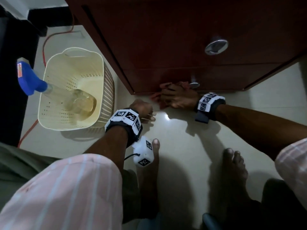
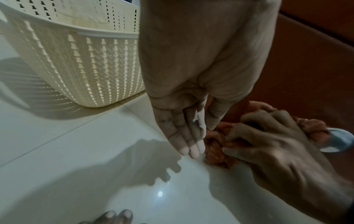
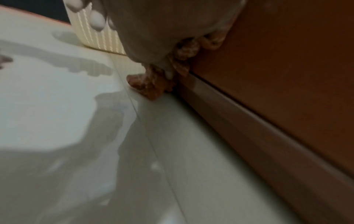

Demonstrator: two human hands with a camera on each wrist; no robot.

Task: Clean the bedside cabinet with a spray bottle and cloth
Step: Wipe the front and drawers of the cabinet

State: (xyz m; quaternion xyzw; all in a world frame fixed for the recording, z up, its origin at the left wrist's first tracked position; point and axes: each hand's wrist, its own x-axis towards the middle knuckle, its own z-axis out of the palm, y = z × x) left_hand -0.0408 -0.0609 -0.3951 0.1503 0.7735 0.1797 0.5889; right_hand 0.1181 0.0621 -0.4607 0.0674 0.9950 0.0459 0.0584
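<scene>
My right hand (image 1: 178, 97) bunches the cloth (image 2: 216, 145) against the cabinet (image 1: 182, 47) base to wipe; left hand (image 2: 184, 128) hangs relaxed, holding nothing.

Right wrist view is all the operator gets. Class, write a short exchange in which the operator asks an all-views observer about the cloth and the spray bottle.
Operator: Where on the cabinet is the cloth?
Observer: The right hand grips the crumpled reddish cloth low on the red-brown wooden cabinet, beside the lower round metal handle.
Operator: And the bottle?
Observer: The clear spray bottle with a blue head sits in the cream plastic basket.
</scene>
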